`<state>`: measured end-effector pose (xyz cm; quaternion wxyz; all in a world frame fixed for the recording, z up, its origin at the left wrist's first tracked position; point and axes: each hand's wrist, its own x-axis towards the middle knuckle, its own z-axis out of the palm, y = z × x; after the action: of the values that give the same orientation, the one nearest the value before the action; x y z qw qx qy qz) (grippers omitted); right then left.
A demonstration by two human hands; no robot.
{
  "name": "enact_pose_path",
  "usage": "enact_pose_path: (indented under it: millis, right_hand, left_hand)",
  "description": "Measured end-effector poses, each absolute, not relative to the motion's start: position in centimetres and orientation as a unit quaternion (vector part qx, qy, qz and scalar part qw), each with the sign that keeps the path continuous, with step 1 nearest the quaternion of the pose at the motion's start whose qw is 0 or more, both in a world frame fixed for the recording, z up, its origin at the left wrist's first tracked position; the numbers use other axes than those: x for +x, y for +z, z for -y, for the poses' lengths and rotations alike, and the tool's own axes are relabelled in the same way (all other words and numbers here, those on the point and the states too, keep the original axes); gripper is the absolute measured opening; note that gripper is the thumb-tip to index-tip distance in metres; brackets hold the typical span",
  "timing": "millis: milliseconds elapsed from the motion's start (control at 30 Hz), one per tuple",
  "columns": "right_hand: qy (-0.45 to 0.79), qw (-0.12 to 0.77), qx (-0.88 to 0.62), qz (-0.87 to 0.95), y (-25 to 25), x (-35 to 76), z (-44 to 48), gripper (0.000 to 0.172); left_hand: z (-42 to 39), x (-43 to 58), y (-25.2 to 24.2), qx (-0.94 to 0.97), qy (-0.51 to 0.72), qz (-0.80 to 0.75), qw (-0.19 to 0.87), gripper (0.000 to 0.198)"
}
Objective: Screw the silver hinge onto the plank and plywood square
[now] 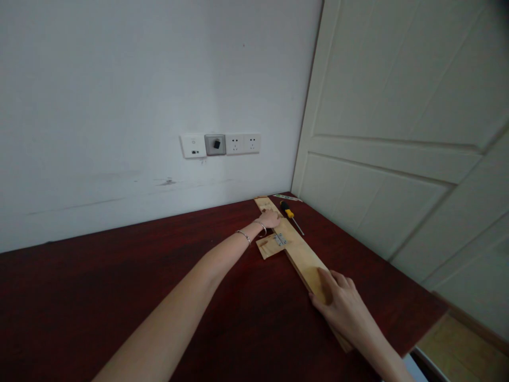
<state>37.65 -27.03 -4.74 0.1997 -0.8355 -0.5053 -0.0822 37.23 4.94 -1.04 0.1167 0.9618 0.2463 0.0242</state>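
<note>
A long pale wooden board (pixel 299 245) lies on the dark red table, running from near the wall toward the front right. A small wooden piece (pixel 267 246) joins its left side by a metal hinge (pixel 280 239). My left hand (pixel 270 218), with bracelets at the wrist, holds the far part of the board. Around the near part, my right hand (pixel 338 297) grips both edges, thumb on the left side. Right of the board lies a yellow and black screwdriver (pixel 288 210), touched by neither hand.
The dark red table (pixel 167 286) meets a white wall with sockets (pixel 242 144). A pale panelled door (pixel 382 185) stands along the right side. Near the back corner lies a thin white strip (pixel 287 198).
</note>
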Motion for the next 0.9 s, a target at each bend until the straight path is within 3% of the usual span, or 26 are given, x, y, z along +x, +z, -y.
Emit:
enact_pose_path:
  millis: [433, 533, 667, 900]
  right_hand:
    - [-0.118, 0.241, -0.829, 0.491, -4.9, 37.0, 27.1, 0.045]
    - [-0.131, 0.239, -0.827, 0.492, -4.3, 36.5, 27.3, 0.046]
    - [-0.138, 0.245, -0.820, 0.499, -3.0, 35.8, 27.5, 0.045]
    - [-0.161, 0.285, -0.797, 0.507, -0.6, 33.4, 27.2, 0.047]
  left_hand:
    - [-7.3, 37.1, -1.2, 0.976, 0.061, -0.161, 0.131, 0.030]
    - [-7.8, 36.7, -0.6, 0.975, 0.096, -0.148, 0.132, 0.021]
    - [-8.2, 35.2, 0.9, 0.967, 0.166, -0.145, 0.130, 0.030]
    - [-9.3, 31.0, 4.1, 0.929, 0.286, -0.198, 0.129, 0.023]
